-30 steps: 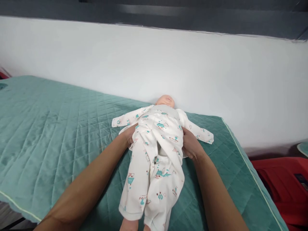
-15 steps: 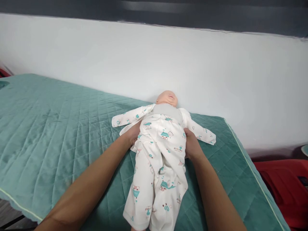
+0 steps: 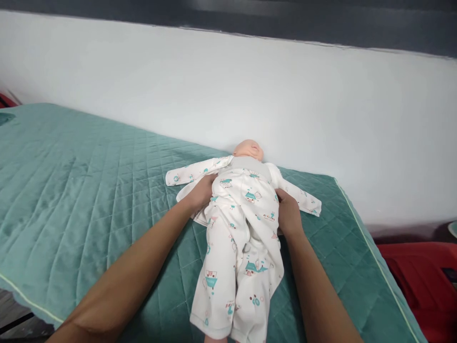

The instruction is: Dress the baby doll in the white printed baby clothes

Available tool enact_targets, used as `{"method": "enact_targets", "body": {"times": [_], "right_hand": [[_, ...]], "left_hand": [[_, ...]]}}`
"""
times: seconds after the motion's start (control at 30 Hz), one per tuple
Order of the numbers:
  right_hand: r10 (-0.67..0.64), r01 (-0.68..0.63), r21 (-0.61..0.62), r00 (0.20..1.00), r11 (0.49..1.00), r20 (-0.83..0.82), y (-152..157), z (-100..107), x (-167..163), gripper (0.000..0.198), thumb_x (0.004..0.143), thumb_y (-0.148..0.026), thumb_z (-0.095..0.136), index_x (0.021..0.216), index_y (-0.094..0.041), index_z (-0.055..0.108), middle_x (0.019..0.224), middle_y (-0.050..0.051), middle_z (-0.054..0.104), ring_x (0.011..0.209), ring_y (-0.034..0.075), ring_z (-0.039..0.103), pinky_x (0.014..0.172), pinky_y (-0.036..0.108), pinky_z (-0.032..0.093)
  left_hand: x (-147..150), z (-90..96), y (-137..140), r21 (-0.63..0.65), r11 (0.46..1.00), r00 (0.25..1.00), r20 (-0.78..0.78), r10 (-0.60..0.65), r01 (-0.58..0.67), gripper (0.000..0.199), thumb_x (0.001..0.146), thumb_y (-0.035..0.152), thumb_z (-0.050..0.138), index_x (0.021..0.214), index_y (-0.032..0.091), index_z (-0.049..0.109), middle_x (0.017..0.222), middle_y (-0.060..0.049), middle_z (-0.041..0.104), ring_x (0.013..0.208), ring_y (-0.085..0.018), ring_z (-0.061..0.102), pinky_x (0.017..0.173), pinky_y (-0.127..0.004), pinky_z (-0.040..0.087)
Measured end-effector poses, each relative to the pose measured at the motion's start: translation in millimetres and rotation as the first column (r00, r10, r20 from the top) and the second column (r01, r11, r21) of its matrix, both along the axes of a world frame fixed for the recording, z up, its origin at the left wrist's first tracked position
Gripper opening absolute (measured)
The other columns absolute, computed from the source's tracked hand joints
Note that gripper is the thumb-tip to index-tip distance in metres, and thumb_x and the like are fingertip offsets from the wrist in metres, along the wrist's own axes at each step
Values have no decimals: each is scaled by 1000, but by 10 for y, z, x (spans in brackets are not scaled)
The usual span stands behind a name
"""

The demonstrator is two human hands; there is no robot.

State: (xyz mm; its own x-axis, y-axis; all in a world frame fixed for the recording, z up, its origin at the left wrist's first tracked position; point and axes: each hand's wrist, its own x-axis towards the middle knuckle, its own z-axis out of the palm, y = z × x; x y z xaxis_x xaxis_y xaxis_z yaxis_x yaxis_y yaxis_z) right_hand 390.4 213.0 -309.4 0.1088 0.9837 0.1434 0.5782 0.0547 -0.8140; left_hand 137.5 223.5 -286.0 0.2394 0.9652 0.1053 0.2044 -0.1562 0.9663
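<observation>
1. the pants (image 3: pixel 246 228) carry small brown lettering beside teal and pink prints; it is too small to read.
2. a dark label (image 3: pixel 450 275) sits on the red case (image 3: pixel 417 281) at the right, its writing not legible.
3. the pants are on a doll (image 3: pixel 248 150) lying face up on a green quilted mattress (image 3: pixel 96 190), head near the white wall (image 3: pixel 200 81).
4. the white printed top (image 3: pixel 198 172) has its sleeves spread to both sides; grey shows at the chest.
5. the hands are apart, touching opposite sides of the pants: the left hand (image 3: pixel 203 191) near the waist, the right hand (image 3: pixel 288 209) by the hip. fingertips are hidden, so i cannot tell how firmly either grips.
6. compared with a second ago, the left hand is higher, nearer the waist; the doll's place on the mattress looks much the same.
</observation>
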Motion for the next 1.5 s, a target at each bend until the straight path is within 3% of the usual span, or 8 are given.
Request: {"method": "enact_targets", "body": {"times": [0.17,0.37,0.53,0.63,0.87,1.13,1.27,1.5], "right_hand": [[6,-2,87,999,996,-54,46,-58,19,29,76,-29,56,102,-21,68,99,6,74,91,26,66,84,38,47],[-67,96,87,954,992,-293,147,-143,26,29,70,-24,63,99,-21,63,100,7,71,93,24,67,89,42,52],[-67,141,184,932,973,-355,79,-20,-52,17,77,-28,68,93,-23,67,97,5,71,94,22,66,96,44,50],[45,58,267,930,962,-365,15,48,-104,14,81,-33,71,92,-24,70,101,4,70,100,22,64,99,42,49],[267,-185,243,889,952,-371,39,21,-121,18,87,-38,66,101,-27,66,114,4,64,105,22,60,97,40,47],[378,-339,233,914,912,-149,93,38,-52,23,86,-44,65,86,-26,50,135,7,49,128,25,46,96,39,43],[423,-414,172,906,894,-19,135,100,-34,28,88,-46,63,76,-24,50,143,7,44,133,27,42,100,41,39],[405,-408,163,913,898,55,328,195,-81,32,91,-47,55,72,-22,52,125,6,59,118,24,54,99,37,38]], "left_hand": [[-58,-152,96,175,961,969,-82,232,-215,12,70,28,58,68,16,59,73,-1,64,80,-21,56,77,-32,45],[-32,-245,142,212,904,927,152,344,-370,14,82,27,56,88,19,65,86,-1,67,81,-17,59,78,-29,46],[-34,-140,124,275,933,972,97,215,-234,17,88,34,59,91,21,70,101,-4,70,98,-20,62,92,-34,48],[-51,-114,141,355,922,988,60,142,-154,17,88,36,61,95,21,68,119,-8,67,117,-23,59,106,-38,43],[-144,-88,208,317,945,991,-125,-46,84,39,88,46,64,122,28,61,158,-3,40,154,-24,18,125,-46,17],[-212,16,271,267,936,957,-235,-169,231,29,84,49,66,92,22,61,160,-6,37,154,-27,15,122,-45,21],[-237,132,291,200,931,926,-290,-241,305,26,83,46,64,84,21,58,159,-8,38,147,-31,32,113,-44,33],[-234,290,446,154,935,912,-315,-261,321,28,84,46,61,77,21,52,107,-6,67,117,-29,57,90,-37,43]]}}
